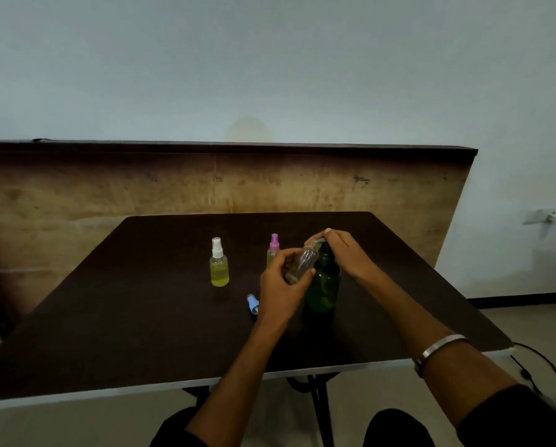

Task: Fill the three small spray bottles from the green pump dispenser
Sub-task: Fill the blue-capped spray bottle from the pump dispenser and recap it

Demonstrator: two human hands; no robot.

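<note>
The green pump dispenser (323, 287) stands on the dark table (141, 301), right of centre. My right hand (343, 253) rests on its pump head, fingers curved over the top. My left hand (280, 285) grips a small clear spray bottle (304, 262) with its cap off, tilted so its mouth sits at the pump's nozzle. A white-capped spray bottle (219, 264) holding yellow liquid stands to the left. A pink-capped spray bottle (273, 251) stands behind my left hand, partly hidden. A blue spray cap (252, 303) lies on the table beside my left wrist.
A wooden board (205, 185) leans upright along the table's far edge. The table's pale front edge (109, 390) runs close to my knees. A cable (547, 366) trails on the floor at the right, and a wall socket (552, 217) sits beyond it.
</note>
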